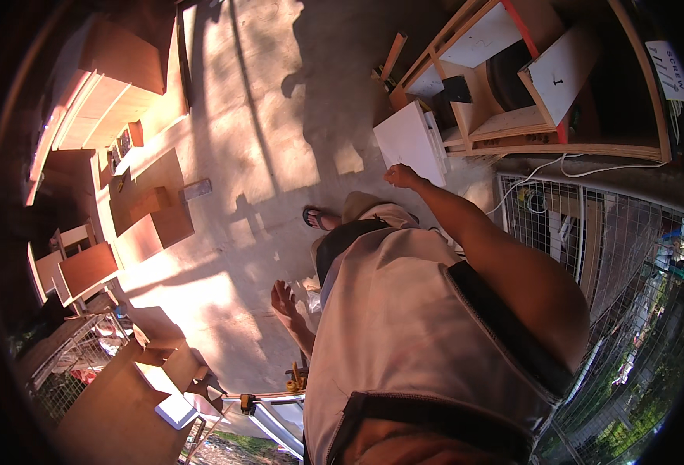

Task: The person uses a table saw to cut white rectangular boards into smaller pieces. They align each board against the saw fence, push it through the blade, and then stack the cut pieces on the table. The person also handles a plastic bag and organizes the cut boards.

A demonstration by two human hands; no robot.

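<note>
Bare hands point(402, 177), flat white panel point(410, 141)

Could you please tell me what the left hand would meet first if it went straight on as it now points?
The way looks free: beyond the left hand, I see just concrete floor in that line, though depth is hard to judge.

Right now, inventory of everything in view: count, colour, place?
Panel: 1, white, upper centre-right
Wooden frame: 1, brown, upper right
Label sheet: 1, white, upper-right edge
Wire mesh: uncounted, grey, right
Foliage: uncounted, green, lower right
Cabinet: 1, brown-tan, upper left
Wooden boxes: several, brown, left
Board: 1, tan, lower left
Floor: 1, grey, centre
Small clutter: uncounted, mixed, scattered
Foot: 1, black sandal, centre
Torso: 1, beige clothing, lower centre
Left hand: 1, bare, left of torso
Right hand: 1, bare, beside panel
</note>
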